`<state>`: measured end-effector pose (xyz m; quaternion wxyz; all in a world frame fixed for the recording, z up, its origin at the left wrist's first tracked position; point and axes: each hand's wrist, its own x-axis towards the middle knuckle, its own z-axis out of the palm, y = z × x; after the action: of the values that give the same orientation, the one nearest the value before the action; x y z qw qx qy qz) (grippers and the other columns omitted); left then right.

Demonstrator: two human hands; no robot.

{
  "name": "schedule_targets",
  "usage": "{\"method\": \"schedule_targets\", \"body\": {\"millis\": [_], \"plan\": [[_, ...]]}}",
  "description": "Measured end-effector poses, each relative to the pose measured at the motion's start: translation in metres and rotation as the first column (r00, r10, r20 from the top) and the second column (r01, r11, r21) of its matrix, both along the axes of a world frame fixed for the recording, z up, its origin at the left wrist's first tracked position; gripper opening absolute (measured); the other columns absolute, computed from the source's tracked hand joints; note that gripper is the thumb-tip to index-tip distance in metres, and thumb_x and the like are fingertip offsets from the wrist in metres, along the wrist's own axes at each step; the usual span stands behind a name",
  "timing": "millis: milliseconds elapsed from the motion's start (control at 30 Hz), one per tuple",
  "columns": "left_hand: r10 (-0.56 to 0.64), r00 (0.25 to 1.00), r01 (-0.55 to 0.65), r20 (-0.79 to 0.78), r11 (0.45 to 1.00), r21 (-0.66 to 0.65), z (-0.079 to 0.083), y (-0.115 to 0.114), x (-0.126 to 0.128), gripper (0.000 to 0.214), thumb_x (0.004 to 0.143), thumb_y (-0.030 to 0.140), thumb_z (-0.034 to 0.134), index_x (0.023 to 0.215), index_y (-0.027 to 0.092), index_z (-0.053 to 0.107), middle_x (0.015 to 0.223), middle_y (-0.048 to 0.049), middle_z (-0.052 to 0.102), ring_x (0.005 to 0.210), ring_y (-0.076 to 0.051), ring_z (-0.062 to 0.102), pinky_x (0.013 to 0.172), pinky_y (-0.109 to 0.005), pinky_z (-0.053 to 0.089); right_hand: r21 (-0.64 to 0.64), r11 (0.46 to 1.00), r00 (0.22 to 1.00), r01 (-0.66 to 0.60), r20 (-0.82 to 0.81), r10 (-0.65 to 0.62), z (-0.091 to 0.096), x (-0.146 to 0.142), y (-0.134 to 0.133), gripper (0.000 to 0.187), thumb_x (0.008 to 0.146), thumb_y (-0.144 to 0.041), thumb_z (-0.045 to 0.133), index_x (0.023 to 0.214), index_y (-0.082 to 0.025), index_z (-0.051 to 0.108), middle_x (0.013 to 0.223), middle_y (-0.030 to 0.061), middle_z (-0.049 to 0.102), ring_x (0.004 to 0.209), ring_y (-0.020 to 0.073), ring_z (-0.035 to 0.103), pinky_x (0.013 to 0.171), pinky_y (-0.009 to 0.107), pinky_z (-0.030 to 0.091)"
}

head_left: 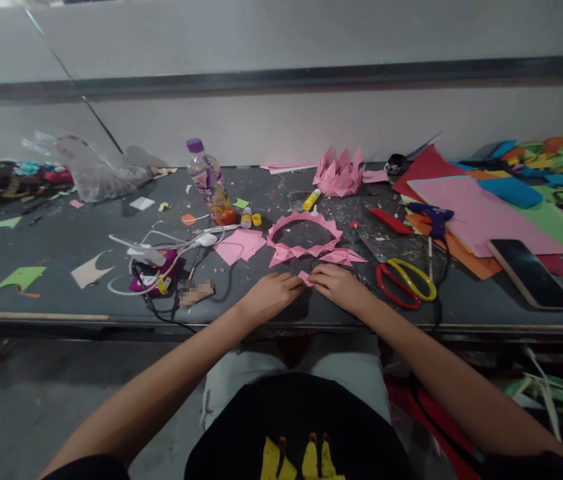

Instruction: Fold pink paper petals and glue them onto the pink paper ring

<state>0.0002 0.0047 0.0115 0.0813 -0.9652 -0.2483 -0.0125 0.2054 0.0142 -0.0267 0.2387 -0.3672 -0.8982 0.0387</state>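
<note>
Between my two hands is a small piece of pink paper [306,278], apparently folded. My left hand [272,297] pinches its left side, and my right hand [337,287] has its fingers closed on the right side. Just beyond them lies a ring of folded pink paper [331,227] with a pointed edge. Folded pink paper pieces [345,257] rest against its near side. To the left is a small stack of pink paper sheets [241,245]. Farther back stands a spiky pink paper crown shape [340,173].
Scissors [414,280] with red and yellow handles lie right of my right hand, near a glue gun [430,217], coloured sheets [481,210] and a phone [531,273]. A bottle [210,183], a glue stick [312,199] and a purple power strip with cables [161,270] occupy the table.
</note>
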Motion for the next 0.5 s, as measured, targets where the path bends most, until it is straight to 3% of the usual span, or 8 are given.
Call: {"method": "schedule_targets", "body": {"millis": [333,500], "plan": [[0.079,0.996,-0.077,0.036,0.996,-0.055,-0.0034,-0.0055,-0.0011,0.03,0.088,0.013,0.049,0.118,0.014,0.054,0.108,-0.0086,0.062,0.095,-0.02,0.058,0.077,-0.031,0.048,-0.028,0.999,0.999,0.031,-0.006,-0.031,0.0015,-0.0018,-0.0029,0.023,0.088,-0.013,0.047,0.089,-0.019,0.068,0.086,0.0073,0.064,0.083,0.019,0.059,0.078,0.033,0.05],[0.126,0.992,-0.124,0.024,0.989,-0.077,-0.003,-0.0103,0.0021,0.031,0.088,0.012,0.047,0.119,0.013,0.053,0.112,-0.0101,0.061,0.101,-0.021,0.056,0.08,-0.033,0.048,0.017,0.994,0.995,0.103,0.001,-0.104,-0.0032,-0.0029,-0.0087,0.029,0.085,-0.01,0.046,0.102,-0.02,0.067,0.094,0.009,0.063,0.086,0.0209,0.058,0.081,0.037,0.05]]}}
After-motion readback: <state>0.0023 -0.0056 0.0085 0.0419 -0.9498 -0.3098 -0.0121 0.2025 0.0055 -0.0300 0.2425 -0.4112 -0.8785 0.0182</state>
